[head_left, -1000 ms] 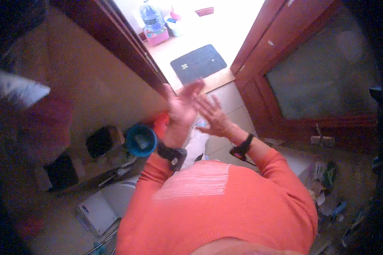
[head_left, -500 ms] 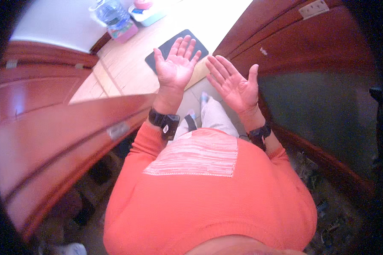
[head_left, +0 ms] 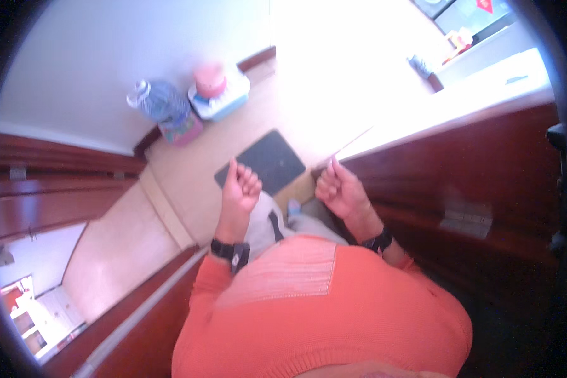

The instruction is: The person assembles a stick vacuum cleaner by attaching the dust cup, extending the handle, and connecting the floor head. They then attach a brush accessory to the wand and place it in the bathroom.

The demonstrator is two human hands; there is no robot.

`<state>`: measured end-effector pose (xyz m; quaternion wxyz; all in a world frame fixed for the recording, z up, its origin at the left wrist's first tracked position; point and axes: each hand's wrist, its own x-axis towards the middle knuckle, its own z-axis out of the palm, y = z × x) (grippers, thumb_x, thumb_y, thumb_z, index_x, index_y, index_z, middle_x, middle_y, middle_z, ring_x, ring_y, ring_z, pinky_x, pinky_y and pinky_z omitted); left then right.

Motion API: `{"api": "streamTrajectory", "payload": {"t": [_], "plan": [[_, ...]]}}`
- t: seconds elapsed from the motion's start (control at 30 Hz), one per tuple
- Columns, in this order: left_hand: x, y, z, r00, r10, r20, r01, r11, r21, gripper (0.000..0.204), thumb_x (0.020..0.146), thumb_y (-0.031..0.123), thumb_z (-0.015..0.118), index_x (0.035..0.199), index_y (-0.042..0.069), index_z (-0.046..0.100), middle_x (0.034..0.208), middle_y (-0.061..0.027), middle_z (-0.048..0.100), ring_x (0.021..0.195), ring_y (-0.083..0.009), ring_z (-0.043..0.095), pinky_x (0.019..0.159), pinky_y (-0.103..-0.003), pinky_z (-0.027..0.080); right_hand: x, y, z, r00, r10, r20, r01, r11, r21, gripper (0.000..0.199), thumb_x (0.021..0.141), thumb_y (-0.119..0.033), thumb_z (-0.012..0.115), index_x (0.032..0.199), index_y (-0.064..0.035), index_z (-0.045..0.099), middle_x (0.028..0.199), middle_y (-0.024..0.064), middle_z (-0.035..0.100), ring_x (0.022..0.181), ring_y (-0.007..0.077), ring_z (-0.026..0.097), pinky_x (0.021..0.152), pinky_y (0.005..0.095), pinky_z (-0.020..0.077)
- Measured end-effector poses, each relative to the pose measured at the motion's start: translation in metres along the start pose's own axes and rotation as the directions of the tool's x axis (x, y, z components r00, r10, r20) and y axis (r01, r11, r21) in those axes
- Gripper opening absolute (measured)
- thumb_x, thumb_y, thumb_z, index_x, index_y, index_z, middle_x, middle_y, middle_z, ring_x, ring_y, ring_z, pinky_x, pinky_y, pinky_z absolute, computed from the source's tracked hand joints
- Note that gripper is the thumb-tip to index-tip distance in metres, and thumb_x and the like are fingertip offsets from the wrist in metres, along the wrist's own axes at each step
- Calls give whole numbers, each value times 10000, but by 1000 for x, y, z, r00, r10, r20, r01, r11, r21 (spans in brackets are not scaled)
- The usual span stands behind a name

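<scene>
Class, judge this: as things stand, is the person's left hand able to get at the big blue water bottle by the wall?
Probably not from here. The left hand is raised with curled fingers, holding nothing, and the water bottle lies well beyond it across open floor, past the dark mat. Nothing blocks the way.

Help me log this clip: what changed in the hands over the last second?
Both hands went from open, palms up, to loosely curled: left hand and right hand. Neither took hold of anything. They stay raised above the dark mat, wristbands on.
</scene>
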<state>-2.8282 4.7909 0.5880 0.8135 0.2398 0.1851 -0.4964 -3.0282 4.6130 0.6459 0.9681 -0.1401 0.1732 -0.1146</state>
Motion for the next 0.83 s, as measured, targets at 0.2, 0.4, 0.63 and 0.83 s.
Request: {"api": "streamTrajectory", "payload": {"t": [0.2,0.4,0.63,0.83], "plan": [[25,96,11,979,203,-3,-172,836,521,146,965,250,635,990,107,649,695,8,511,679,-120,531,579,-257,412,43,0,55,919,-323,-226,206,882,-425,263,999,-180,570,751,-96,593,647,9,541,615,132,512,631,285,441],[55,222,109,739,436,513,-511,-131,849,202,954,219,656,919,22,680,851,-38,699,691,-36,543,572,-175,380,70,-12,169,739,-653,-167,359,590,-723,176,957,-162,627,885,-5,660,717,26,600,683,103,566,751,253,483],[-20,297,361,314,274,909,-905,-204,374,200,879,-19,577,1075,-18,617,1117,-122,628,1098,-212,580,998,-368,442,91,-21,202,611,-759,-224,397,539,-743,154,932,-172,674,915,-19,662,771,17,630,700,89,573,683,229,468],[-53,295,524,-481,275,832,-871,-252,-421,458,903,368,568,1297,135,571,1232,-115,577,1233,-373,482,1057,-628,314,153,-151,146,603,-747,-282,377,578,-724,206,923,-147,658,1067,-1,650,798,36,638,721,116,596,710,256,490]]}}
